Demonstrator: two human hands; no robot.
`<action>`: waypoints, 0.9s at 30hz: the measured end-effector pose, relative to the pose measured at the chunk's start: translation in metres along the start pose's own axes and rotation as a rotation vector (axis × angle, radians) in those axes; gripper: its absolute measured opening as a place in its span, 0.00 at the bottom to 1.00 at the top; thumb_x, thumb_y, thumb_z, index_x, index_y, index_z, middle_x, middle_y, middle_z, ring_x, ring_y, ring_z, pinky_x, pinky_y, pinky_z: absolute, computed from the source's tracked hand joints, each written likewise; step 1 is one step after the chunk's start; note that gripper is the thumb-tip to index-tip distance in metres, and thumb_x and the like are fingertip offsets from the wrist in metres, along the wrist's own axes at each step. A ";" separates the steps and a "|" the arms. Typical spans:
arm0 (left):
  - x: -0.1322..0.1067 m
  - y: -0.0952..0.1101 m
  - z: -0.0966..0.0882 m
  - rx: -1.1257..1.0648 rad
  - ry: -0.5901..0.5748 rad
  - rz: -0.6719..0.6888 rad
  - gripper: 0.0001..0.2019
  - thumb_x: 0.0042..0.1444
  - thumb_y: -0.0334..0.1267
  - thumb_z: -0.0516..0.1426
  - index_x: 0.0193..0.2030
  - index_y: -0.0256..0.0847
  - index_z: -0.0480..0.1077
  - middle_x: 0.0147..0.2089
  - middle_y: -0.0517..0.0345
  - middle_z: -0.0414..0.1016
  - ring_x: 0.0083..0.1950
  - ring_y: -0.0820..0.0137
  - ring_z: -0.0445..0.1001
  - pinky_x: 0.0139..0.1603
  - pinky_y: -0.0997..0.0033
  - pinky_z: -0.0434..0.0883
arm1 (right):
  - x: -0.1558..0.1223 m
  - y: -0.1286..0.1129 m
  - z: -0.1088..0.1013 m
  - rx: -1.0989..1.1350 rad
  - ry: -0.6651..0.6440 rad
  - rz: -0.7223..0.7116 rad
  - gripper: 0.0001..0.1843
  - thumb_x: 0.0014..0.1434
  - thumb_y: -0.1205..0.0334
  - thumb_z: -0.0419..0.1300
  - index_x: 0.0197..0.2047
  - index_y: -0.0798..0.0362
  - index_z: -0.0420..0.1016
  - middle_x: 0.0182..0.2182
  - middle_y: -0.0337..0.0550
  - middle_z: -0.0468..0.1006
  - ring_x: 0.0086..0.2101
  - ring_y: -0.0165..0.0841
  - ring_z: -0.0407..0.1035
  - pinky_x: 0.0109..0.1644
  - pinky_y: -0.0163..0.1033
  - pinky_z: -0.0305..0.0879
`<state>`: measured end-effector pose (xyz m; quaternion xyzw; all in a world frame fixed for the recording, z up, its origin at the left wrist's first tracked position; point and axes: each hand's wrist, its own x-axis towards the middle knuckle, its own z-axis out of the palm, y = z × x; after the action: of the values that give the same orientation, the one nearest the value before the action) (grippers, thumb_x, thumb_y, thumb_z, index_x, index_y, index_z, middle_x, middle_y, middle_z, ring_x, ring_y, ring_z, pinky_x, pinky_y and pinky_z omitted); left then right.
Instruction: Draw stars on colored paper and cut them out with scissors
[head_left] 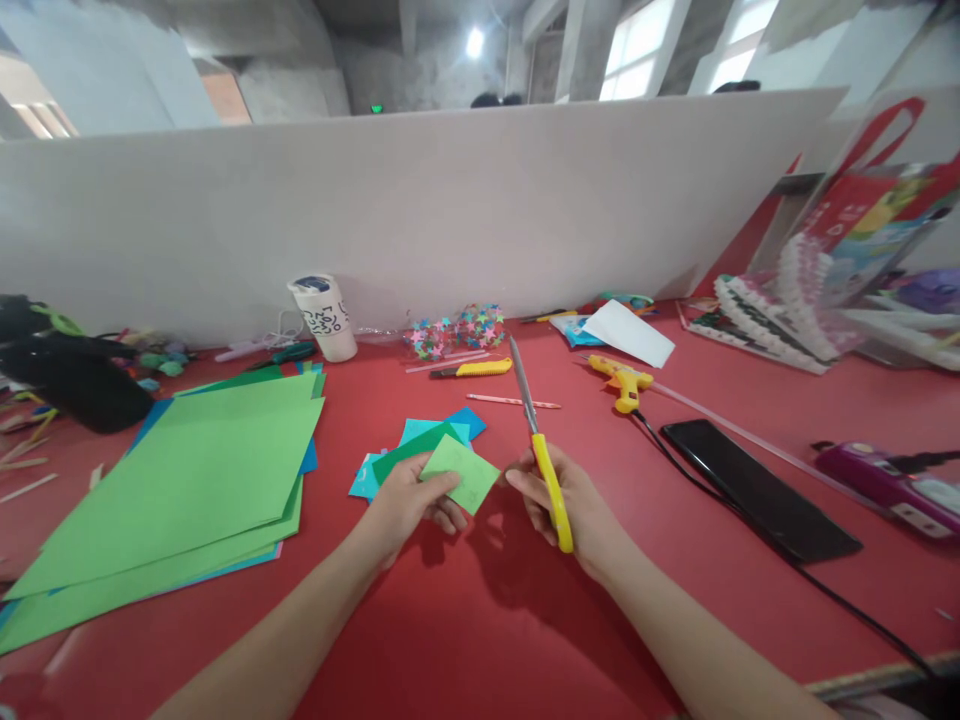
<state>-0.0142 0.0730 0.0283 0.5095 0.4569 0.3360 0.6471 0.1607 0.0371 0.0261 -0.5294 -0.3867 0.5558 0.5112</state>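
Pencil behind scissors, yellow knife beyond

Paper square left of scissors

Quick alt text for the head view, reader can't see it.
A left hand holds a small green square and a right hand holds yellow-handled scissors above a red table. Large green sheets lie left; a glue gun and flat black device lie right.

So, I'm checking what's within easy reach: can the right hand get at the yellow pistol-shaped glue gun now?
Probably yes: open red tabletop lies between the right hand and the glue gun, with nothing in the way. That hand holds yellow-handled metal scissors, though, so they'd likely need setting down first.
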 end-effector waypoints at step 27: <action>-0.042 0.009 0.007 -0.218 0.225 0.121 0.08 0.48 0.39 0.60 0.29 0.38 0.68 0.21 0.58 0.75 0.19 0.71 0.72 0.19 0.76 0.69 | -0.059 -0.015 -0.036 -0.579 -0.313 -0.110 0.18 0.48 0.43 0.62 0.27 0.50 0.70 0.23 0.39 0.68 0.24 0.32 0.60 0.24 0.33 0.57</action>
<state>-0.0229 0.0347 0.0480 0.4220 0.4557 0.4767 0.6221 0.1940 -0.0220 0.0468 -0.5393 -0.6305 0.4687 0.3032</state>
